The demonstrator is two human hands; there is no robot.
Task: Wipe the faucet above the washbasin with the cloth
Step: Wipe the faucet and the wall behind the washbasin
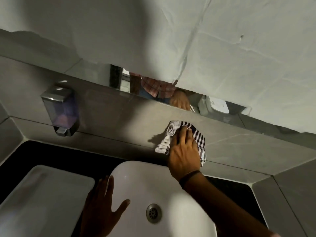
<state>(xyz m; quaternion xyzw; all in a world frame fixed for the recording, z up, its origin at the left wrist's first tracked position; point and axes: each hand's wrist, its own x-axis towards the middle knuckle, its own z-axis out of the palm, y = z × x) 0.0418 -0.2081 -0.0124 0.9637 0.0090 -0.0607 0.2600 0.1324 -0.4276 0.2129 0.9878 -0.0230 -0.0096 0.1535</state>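
Observation:
My right hand point(183, 151) is closed around a black-and-white striped cloth point(172, 129), pressing it against the grey tiled wall just above the white washbasin point(171, 190). The cloth and hand cover the faucet, so I cannot see it. A dark band circles my right wrist. My left hand point(102, 209) rests flat with fingers spread on the basin's left rim, holding nothing. The metal drain point(153, 213) sits in the basin's middle.
A wall-mounted soap dispenser point(60, 110) hangs at the left. A white rectangular tray or second basin point(44, 194) lies on the black counter point(42, 151). A mirror strip point(153, 88), mostly covered by a white sheet point(222, 48), runs above the tiles.

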